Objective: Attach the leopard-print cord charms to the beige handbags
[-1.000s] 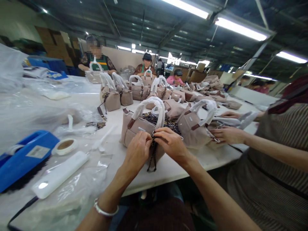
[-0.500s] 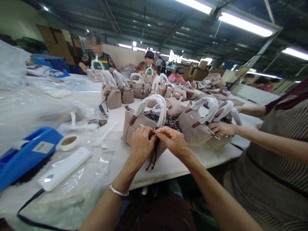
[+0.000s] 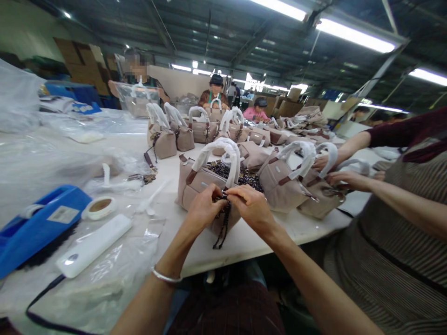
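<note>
We hold both arms out in front, our left forearm and right forearm slanting inward from the lower edge of the view. Our left grip and right grip face each other, fingertips nearly meeting. On each side the fingers curl and the tips press into a small pinch, with the backs turned upward and the wrists only slightly bent.

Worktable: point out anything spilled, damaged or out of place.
Nothing looks plainly spilled or damaged. Only the clear plastic looks untidy, lying rumpled across the left side of the table.
</note>
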`<state>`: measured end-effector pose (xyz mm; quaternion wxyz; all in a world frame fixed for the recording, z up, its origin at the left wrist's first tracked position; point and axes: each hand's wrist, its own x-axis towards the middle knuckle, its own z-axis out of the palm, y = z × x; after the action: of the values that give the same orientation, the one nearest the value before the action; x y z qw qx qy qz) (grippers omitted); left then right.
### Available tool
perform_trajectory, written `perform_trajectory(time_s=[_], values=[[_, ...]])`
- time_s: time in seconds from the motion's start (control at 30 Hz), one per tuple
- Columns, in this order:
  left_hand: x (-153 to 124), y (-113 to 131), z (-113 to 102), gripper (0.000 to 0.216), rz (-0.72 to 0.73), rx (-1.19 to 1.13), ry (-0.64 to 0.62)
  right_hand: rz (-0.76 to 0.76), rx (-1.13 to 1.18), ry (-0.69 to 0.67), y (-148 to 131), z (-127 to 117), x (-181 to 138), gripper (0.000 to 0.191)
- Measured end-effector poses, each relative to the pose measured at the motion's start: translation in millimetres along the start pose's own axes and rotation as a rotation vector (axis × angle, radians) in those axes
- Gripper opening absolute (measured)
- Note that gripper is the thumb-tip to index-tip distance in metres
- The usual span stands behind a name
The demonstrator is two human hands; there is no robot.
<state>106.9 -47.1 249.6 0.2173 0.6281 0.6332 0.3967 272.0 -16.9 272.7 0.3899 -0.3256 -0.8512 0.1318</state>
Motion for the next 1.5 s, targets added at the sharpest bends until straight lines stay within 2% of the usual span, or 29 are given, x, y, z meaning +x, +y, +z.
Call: perform_trajectory(time_s=[0.13,0.47,0.93,1.07,1.2,1.33,1.43,1.5], values=[[-4,-6,-10,0.017,-0.031,-0.191,-0.071,-0.054,-0.111,-0.056,-1,4,-1,0.008],[2,-16,-14,0.018,-0.032,-0.371,-0.176,-0.086,-0.355,-0.074,-9,10,-3,0.014],[-4,-17,-14,0.017,0.037,-0.319,-0.174,-0.073,-0.490,-0.076,-18,17,-1,0.017],[-4,-15,-15,0.013,0.066,-0.188,-0.123,-0.080,-0.461,-0.123,-19,15,-1,0.017],[-4,-10,-18,0.010,0.104,0.041,-0.086,-0.085,-0.424,-0.149,-18,13,-1,0.017],[-6,-5,-22,0.013,0.305,0.244,-0.077,-0.058,-0.248,-0.137,-16,5,-1,0.013],[-7,-4,-23,0.018,0.447,0.360,-0.098,0.065,0.007,-0.072,-17,-2,0,0.009],[-8,-7,-21,0.019,0.484,0.404,-0.112,0.244,0.218,0.006,-16,-5,1,0.013]])
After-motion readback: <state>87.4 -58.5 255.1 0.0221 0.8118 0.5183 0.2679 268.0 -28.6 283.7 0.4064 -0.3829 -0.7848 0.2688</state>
